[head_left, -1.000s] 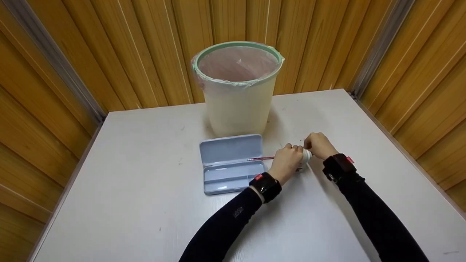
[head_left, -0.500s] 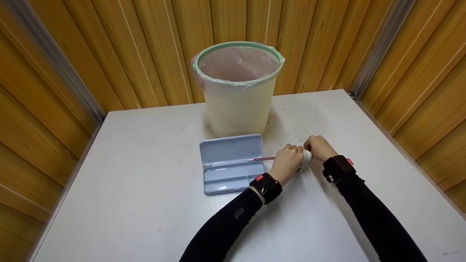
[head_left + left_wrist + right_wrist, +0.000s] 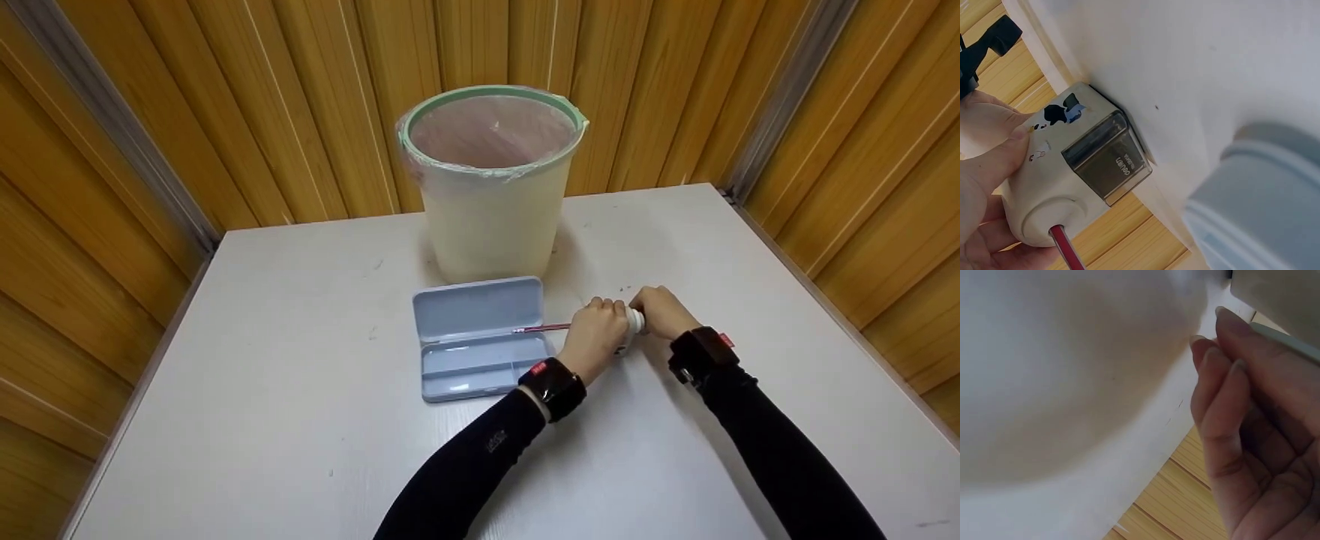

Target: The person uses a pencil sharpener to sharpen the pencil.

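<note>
I see free passage along the left edge of the flat-topped white table [image 3: 262, 412] and at its right back corner. The tall cream plastic bin [image 3: 495, 225] blocks the back edge's middle; the open pale-blue hinged pencil case [image 3: 478, 311] lies just before it. The thin red pencil [image 3: 546, 328] bars the gap between case and left hand [image 3: 598, 330]; the right hand [image 3: 664, 311] blocks the rounded white sharpener's [image 3: 1053, 174] right end.

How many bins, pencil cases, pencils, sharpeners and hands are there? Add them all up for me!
Bins: 1, the pale bin
Pencil cases: 1, the open blue case
Pencils: 1, the red pencil
Sharpeners: 1, the cream sharpener
Hands: 2, the left hand and right hand
Total: 6
</note>
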The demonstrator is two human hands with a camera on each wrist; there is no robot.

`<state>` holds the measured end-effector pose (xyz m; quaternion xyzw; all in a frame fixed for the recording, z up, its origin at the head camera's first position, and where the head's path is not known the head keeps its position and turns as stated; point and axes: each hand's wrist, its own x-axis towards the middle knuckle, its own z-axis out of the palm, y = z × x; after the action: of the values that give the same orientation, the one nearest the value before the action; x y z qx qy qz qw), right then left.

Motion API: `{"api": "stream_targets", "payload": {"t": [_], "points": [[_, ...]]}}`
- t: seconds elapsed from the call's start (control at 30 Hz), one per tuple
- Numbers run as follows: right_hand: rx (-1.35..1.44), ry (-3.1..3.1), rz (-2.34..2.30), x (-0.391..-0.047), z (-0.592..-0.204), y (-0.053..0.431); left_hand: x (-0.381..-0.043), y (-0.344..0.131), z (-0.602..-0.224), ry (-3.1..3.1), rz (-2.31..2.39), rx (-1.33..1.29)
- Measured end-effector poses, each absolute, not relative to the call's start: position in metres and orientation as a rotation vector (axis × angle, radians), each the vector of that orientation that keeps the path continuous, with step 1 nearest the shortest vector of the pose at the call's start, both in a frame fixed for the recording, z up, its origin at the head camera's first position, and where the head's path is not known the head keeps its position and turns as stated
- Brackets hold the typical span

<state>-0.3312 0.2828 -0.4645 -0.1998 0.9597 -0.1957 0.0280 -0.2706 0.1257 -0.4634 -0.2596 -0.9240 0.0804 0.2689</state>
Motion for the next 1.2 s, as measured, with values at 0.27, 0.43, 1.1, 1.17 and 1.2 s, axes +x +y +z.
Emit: {"api": "stream_targets", "payload": {"t": [0.27,0.43,1.1,1.17,1.2], "points": [[-0.659,2.966,-0.574,-0.326,-0.468,0.284,-0.27,0.127,-0.463,-2.514,0.224,-0.679],[-0.685,2.994,-0.567,-0.322,-0.469,0.285,-0.27,0.128,-0.463,-2.5,0.208,-0.66],[-0.613,2.937,-0.709,-0.3,-0.471,0.292,-0.27,0.131,-0.46,-2.553,0.213,-0.673],[-0.638,2.934,-0.742,-0.297,-0.472,0.292,-0.27,0.131,-0.46,-2.565,0.223,-0.666],[-0.654,2.936,-0.755,-0.296,-0.472,0.292,-0.27,0.131,-0.46,-2.569,0.227,-0.663]]}}
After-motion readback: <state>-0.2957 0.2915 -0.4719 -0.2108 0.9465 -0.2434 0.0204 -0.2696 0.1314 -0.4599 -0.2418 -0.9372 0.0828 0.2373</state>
